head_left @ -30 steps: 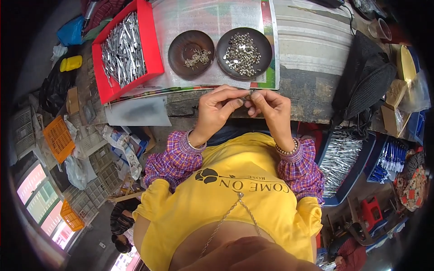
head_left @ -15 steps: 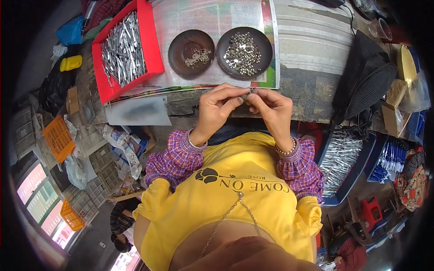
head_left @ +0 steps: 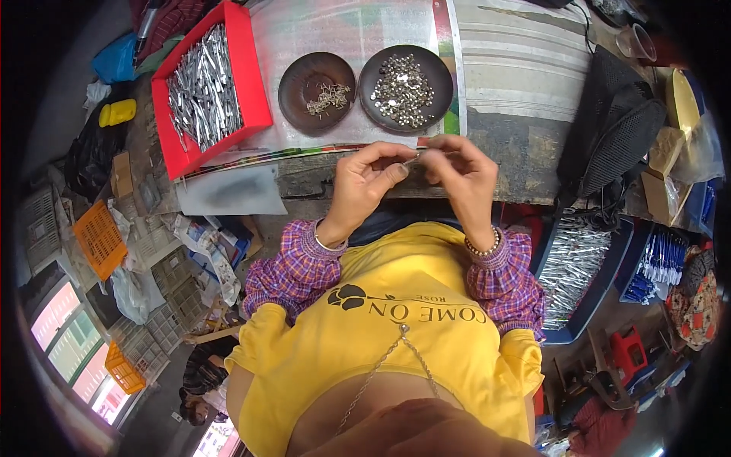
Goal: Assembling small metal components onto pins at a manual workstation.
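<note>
My left hand (head_left: 362, 183) pinches a small thin metal piece (head_left: 412, 159) between thumb and forefinger, just off the near edge of the workbench. Close beside it, my right hand (head_left: 468, 179) has its fingers bent in toward the piece. Its thumb is blurred, and what those fingers hold is too small to make out. Beyond my hands, a dark round dish (head_left: 292, 97) holds small thin metal pins (head_left: 329, 100). To its right, a second dark dish (head_left: 445, 80) holds a heap of small shiny metal parts (head_left: 403, 90).
A red box (head_left: 259, 84) of slim silvery metal pieces stands at the left of the bench (head_left: 525, 148). A black mesh bag (head_left: 617, 129) sits at right. Below it, a blue crate (head_left: 582, 324) holds more metal pieces. A co-worker (head_left: 204, 373) is at lower left.
My hands have drawn slightly apart, the right moving a little rightward. The right fingers have shifted and blurred, while the small metal piece stays in my left fingertips.
</note>
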